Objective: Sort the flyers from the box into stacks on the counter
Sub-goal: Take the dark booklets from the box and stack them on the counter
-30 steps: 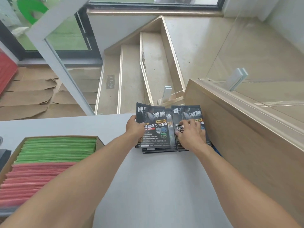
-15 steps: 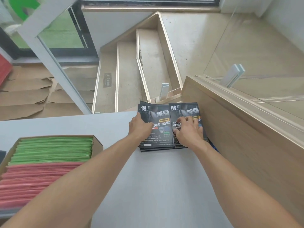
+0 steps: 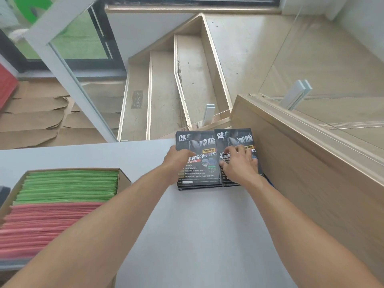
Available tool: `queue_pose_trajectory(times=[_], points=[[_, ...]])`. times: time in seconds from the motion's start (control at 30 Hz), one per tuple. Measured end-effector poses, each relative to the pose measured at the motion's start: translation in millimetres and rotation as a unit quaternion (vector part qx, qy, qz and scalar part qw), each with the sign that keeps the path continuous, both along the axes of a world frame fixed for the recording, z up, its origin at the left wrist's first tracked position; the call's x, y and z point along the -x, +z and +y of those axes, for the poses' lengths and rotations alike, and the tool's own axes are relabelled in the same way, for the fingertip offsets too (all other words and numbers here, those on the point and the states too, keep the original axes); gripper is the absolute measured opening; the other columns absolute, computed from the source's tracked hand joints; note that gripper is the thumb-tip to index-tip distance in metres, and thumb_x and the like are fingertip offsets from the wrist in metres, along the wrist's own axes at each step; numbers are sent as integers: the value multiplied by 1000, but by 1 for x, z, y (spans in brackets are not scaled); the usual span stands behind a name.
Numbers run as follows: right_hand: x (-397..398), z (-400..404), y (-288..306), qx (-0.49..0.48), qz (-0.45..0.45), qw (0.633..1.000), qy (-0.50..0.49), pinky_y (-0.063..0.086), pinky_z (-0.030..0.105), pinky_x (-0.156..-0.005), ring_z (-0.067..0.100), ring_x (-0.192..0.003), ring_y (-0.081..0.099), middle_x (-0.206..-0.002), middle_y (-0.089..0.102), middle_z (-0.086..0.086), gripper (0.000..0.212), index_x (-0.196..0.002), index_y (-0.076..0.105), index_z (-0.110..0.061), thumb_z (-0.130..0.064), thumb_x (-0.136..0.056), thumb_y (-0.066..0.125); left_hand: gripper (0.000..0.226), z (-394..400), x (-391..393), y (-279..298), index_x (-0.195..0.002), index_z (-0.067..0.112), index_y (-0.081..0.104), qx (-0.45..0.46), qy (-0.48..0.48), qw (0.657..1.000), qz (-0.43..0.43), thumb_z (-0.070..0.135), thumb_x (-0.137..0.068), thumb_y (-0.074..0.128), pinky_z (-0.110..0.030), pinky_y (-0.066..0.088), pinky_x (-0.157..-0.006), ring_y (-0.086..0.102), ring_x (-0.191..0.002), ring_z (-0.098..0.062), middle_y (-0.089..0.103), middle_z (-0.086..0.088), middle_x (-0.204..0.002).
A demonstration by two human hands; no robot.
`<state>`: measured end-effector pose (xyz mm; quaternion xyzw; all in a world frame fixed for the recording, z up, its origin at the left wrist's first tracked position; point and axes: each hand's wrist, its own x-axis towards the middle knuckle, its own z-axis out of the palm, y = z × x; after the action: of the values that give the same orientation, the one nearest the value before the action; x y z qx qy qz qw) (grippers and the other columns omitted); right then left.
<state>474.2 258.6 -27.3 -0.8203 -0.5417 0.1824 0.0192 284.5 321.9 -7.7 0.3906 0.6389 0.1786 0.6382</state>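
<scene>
Bright, even daylight from the window at upper left; soft, faint shadows. Strong wide-angle bending at edges; slight overall softness.

Both hands rest on two dark flyer stacks side by side; box left.

Both forearms bare, reaching forward and up-frame from lower edge, converging toward far end of counter.

Left hand: palm down, back of hand toward camera, wrist straight. Fingers extend over left edge of left flyer stack; fingertips lie on top sheet. Whether thumb hooks the edge: cannot tell.

Right hand: palm down on right flyer stack, fingers spread and slightly bent, tips pressing top sheet. Wrist slightly angled inward.

Hands close together, not touching.
</scene>
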Motion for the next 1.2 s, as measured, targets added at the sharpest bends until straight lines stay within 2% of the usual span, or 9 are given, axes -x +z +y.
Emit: queue_pose_trajectory(times=[0.2,0.43,0.57,0.7,0.87,0.93,1.0,1.07,1.2], points=[[-1,4,6,41,-20,999,28,34,52,-109,30,-137,33,-147,38,8,43,-138,45,-25,-44,-100,53,57,-5,3,-1,-145,22,39,-13,-7,1000,-9,15,-95,65,-37,34,-95,44,-115,-21,49,-1,-146],[-13,57,28,-29,-28,996,77,28,48,-117,28,-144,32,-157,37,5,54,-155,33,-23,-33,-104,47,87,-16,0,3,-162,22,7,-2,53,999,-3,23,-97,64,-45,32,-113,32,-147,-31,26,-5,-165],[-23,90,23,19,-9,988,153,16,47,-124,27,-150,26,-164,30,3,56,-157,28,-25,-45,-106,39,80,-25,-6,3,-161,21,13,-3,58,998,-19,19,-97,63,-45,32,-111,35,-145,-30,29,-3,-163],[-25,106,19,59,-18,981,186,32,47,-113,31,-133,47,-145,53,7,47,-141,50,-22,-49,-103,46,77,-26,-6,0,-158,20,22,-8,52,998,-33,19,-95,66,-40,34,-105,40,-138,-28,38,-2,-155],[-28,116,16,59,-26,977,203,40,46,-108,29,-129,50,-143,54,6,51,-141,49,-20,-48,-99,56,83,-36,1,-16,-139,25,41,-73,-20,996,37,7,-72,87,-32,52,-88,60,-115,-19,61,1,-129],[-30,119,15,83,-7,975,204,45,45,-103,27,-121,53,-136,57,5,47,-136,53,-19,-48,-99,56,124,-41,5,-23,-156,29,20,-116,-109,981,113,12,-59,96,-39,47,-108,44,-140,-25,39,-1,-154],[-29,121,15,93,16,975,202,48,44,-99,26,-114,56,-130,61,5,45,-135,54,-18,-46,-99,58,146,-49,9,-26,-160,33,-12,-142,-211,949,187,16,-63,95,-32,42,-110,17,-155,-22,-8,2,-169],[-28,122,17,98,25,974,202,51,43,-95,26,-108,59,-125,63,6,44,-133,55,-17,-44,-99,59,142,-56,12,-32,-157,36,-22,-173,-263,924,219,12,-72,89,-25,44,-94,16,-155,-21,-26,5,-166],[-27,123,20,107,34,975,193,52,40,-89,25,-102,60,-116,64,4,38,-129,57,-17,-41,-100,59,118,-60,12,-41,-157,35,-19,-223,-239,917,227,4,-86,69,-25,42,-90,28,-151,-23,-20,2,-168]])
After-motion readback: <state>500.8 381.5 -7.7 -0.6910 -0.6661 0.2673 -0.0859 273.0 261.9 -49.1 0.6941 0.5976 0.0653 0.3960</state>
